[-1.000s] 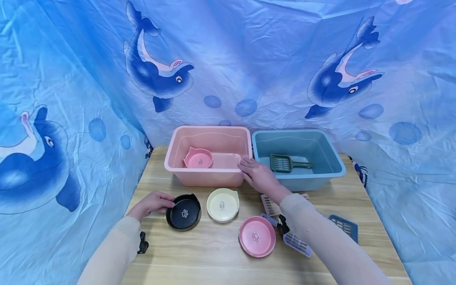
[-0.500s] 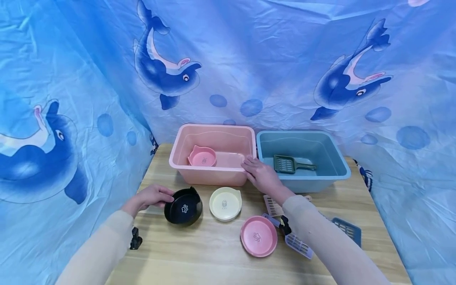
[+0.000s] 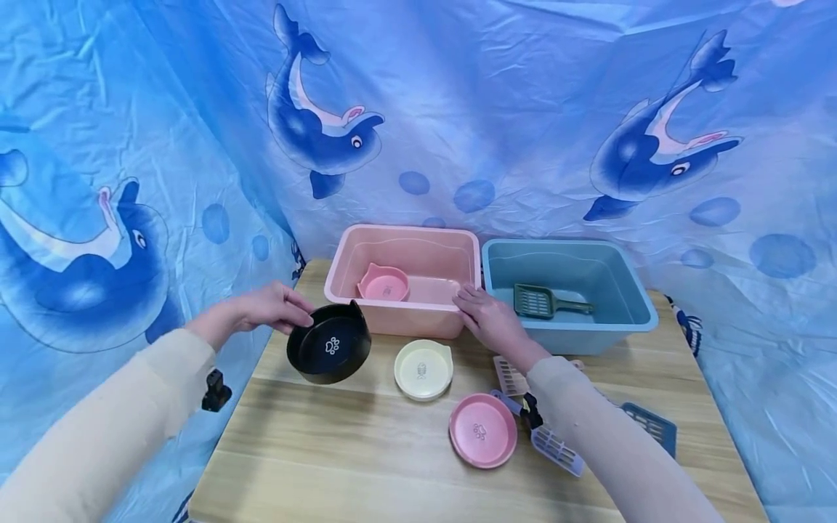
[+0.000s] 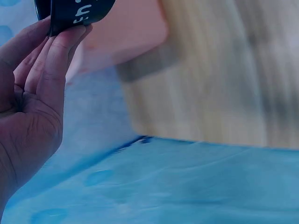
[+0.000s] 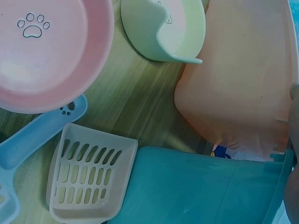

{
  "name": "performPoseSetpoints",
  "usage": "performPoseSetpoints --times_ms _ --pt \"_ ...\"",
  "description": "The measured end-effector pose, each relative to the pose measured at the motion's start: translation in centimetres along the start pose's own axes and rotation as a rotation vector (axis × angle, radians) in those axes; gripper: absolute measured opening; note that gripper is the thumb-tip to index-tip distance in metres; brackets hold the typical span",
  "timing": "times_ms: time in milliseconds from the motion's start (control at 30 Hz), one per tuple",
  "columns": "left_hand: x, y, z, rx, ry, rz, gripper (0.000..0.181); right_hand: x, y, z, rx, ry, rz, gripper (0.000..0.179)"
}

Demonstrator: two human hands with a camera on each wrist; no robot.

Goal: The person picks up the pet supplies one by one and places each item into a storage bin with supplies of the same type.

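My left hand (image 3: 268,306) pinches the rim of a black cat-ear bowl (image 3: 332,345) with a white paw print. The bowl is tilted and off the table, in front of the pink litter box (image 3: 392,316); in the left wrist view its lower part (image 4: 79,14) shows at the fingertips. At that box's front right corner, my right hand (image 3: 493,319) holds the rim, fingers bent over it. Inside the box sits a pink cat-ear bowl (image 3: 384,283). A cream bowl (image 3: 423,370) and a pink paw-print bowl (image 3: 482,431) stand on the table.
A blue litter box (image 3: 588,338) with a dark green slotted scoop (image 3: 535,301) in it stands right of the pink one. Beneath and beside the right forearm lie a beige scoop (image 5: 88,172), a lilac scoop (image 3: 559,449) and a dark blue scoop (image 3: 654,427).
My left hand has lifted the black bowl off the table and tilted it. My right hand stays at the pink box's corner. The head view has shifted slightly left.
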State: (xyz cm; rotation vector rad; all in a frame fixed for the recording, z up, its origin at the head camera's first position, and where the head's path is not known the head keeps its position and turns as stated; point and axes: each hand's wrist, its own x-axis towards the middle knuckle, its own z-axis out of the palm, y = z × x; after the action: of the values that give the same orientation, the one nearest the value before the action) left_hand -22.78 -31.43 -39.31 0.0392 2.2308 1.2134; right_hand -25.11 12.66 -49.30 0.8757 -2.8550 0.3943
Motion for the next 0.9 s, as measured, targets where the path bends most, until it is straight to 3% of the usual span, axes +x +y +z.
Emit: performPoseSetpoints --times_ms 267,500,733,900 --pt "-0.2 7.6 -3.1 0.186 -0.027 0.04 0.041 -0.1 0.1 0.1 0.014 0.004 -0.012 0.05" --pt "2.6 12.8 -4.2 0.256 0.015 0.075 0.044 -0.3 0.3 0.0 0.004 0.0 0.013 0.05" --pt "6.4 15.0 -3.9 0.274 0.068 0.117 0.04 -0.1 0.2 0.3 -0.004 0.016 -0.02 0.048" --pt "9.3 15.0 -3.0 0.176 0.107 0.164 0.038 0.0 0.1 0.4 -0.028 0.009 -0.008 0.048"
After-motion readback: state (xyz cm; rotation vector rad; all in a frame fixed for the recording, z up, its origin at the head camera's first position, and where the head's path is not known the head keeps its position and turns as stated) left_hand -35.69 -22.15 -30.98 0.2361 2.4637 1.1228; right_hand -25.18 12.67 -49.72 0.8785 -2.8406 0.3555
